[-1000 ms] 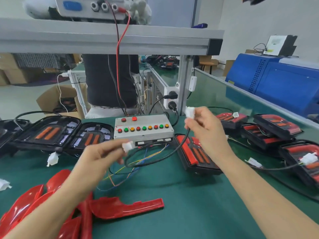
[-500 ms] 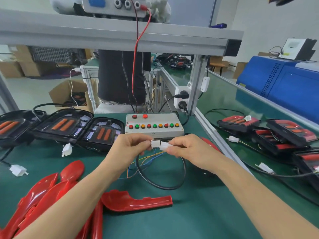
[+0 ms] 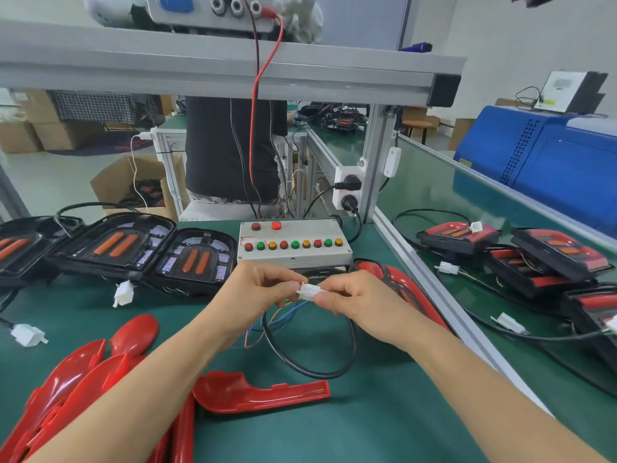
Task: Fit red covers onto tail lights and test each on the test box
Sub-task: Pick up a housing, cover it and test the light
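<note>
**Two hands pinch the white plugs together in front of the test box**

Landmark: the grey rectangular test box [image 3: 293,243] with its row of red, green and amber buttons, at the back of the green bench mat [image 3: 384,422].

Far left of the box, three black uncovered tail lights with orange strips [image 3: 123,243] lie side by side, a loose white plug [image 3: 123,293] in front of them. Left of and nearer than the box, a heap of glossy red plastic covers [image 3: 83,372] lies on the mat, one long cover [image 3: 260,394] set apart towards the middle.

Directly before the box, the left hand [image 3: 253,295] pinches one end of the joined white plastic connector [image 3: 309,291] between thumb and fingers; the right hand [image 3: 359,307] pinches the other end. Thin coloured wires and a looped black cable [image 3: 310,370] hang from it onto the mat.

Just right of the box, partly hidden behind the right hand, lies a tail light fitted with a red cover [image 3: 400,285]. Farther right, beyond the aluminium rail [image 3: 434,295], several covered tail lights [image 3: 551,259] sit stacked.
</note>
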{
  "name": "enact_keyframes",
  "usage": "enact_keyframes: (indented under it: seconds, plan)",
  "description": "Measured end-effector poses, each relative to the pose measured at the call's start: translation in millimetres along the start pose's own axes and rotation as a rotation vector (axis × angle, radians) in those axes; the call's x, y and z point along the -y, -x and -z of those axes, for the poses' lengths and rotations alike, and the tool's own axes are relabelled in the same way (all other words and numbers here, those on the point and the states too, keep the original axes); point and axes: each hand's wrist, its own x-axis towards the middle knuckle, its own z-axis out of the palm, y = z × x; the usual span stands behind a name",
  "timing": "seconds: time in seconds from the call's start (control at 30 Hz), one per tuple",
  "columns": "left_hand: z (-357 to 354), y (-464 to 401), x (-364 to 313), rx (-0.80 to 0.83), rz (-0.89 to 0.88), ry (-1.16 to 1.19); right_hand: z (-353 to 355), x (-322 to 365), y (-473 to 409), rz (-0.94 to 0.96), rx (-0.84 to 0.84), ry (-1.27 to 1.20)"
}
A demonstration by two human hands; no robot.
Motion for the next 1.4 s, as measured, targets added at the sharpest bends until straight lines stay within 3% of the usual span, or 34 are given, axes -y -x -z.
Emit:
enact_keyframes:
  seconds: [0.13, 0.2, 0.3, 0.4, 0.47, 0.57, 0.67, 0.73, 0.8, 0.87, 0.93, 1.1, 1.4]
  plan:
    - [6, -5, 10, 0.081, 0.014, -0.141, -4, 0, 6, 0.028, -0.090, 0.229]
    - [11, -8, 17, 0.061, 0.038, -0.198, 8, -2, 14, 0.049, -0.312, 0.168]
    - [9, -10, 32, -0.024, 0.034, -0.379, 41, -25, 28, -0.244, -0.618, 0.198]
    - [-4, -10, 39, -0.225, -0.034, -0.572, 57, -56, 39, -0.687, -0.475, 0.386]
    - [-12, -11, 40, -0.221, -0.116, -0.804, 53, -71, 40, -0.787, -0.380, 0.331]
    - [-21, -16, 41, 0.064, -0.235, -1.226, 52, -79, 37, -0.799, -0.444, 0.018]
    - [-21, -21, 40, 0.137, -0.230, -1.270, 53, -75, 35, -0.831, -0.417, -0.355]
    - [-16, -21, 37, 0.054, -0.251, -1.083, 50, -74, 34, -0.803, -0.406, -0.516]
    - [-5, -23, 34, -0.157, -0.257, -0.858, 45, -77, 35, -0.721, -0.426, -0.727]
    - [14, -29, 33, -0.347, -0.179, -0.924, 37, -80, 37, -0.605, -0.436, -1.002]
    - [31, -34, 34, -0.383, -0.045, -1.154, 27, -83, 39, -0.508, -0.436, -1.176]
    - [40, -45, 41, -0.281, 0.045, -1.416, 9, -87, 37, -0.387, -0.503, -1.222]
    - [40, -52, 41, -0.278, 0.019, -1.514, 4, -96, 35, -0.318, -0.501, -1.185]
